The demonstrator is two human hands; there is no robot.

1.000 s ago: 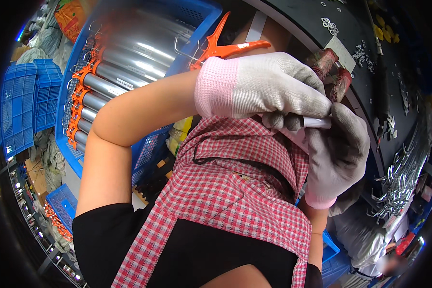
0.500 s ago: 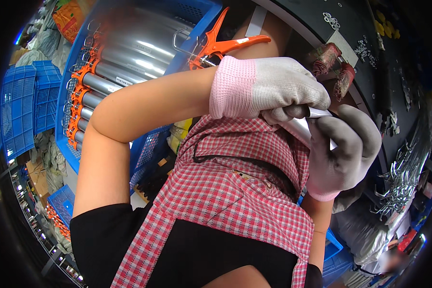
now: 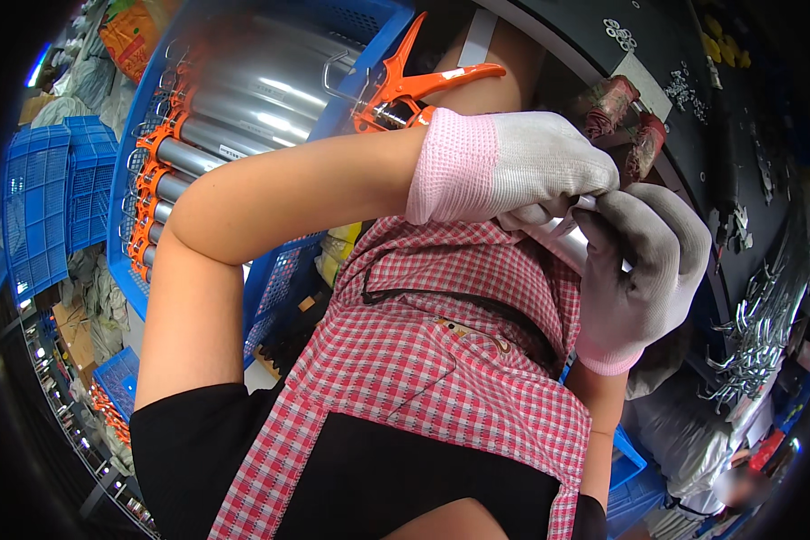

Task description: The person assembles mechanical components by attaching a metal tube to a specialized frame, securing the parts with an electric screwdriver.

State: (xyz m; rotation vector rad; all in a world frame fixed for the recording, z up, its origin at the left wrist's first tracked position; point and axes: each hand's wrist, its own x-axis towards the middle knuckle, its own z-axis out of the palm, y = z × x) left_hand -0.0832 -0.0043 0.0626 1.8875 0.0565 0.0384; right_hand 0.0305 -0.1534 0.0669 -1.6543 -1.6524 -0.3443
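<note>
Both my hands wear whitish knit gloves with pink cuffs and meet in front of my checked apron. My left hand [image 3: 549,162] is closed, its fingertips pinching a small white strip [image 3: 586,202] that looks like a label. My right hand [image 3: 646,261] has its fingers bent in, thumb and fingertips at the strip's other side. Just below the fingers, part of a shiny silver tube [image 3: 562,241] shows; the gloves hide much of it. Beyond my left wrist sticks out an orange caulking-gun handle and trigger [image 3: 409,83]; my forearm hides whether it joins that tube.
A blue crate [image 3: 120,238] on the left holds several silver caulking guns [image 3: 184,155] with orange ends. At upper right, a dark table [image 3: 580,31] carries washers [image 3: 619,36], small metal parts and a pale card [image 3: 643,85]. Metal hooked rods [image 3: 751,333] lie at the right.
My left hand has shifted slightly right, and my right fingers have come a little left, closing the gap between the hands. The white strip now sits slightly higher, between the fingertips.
</note>
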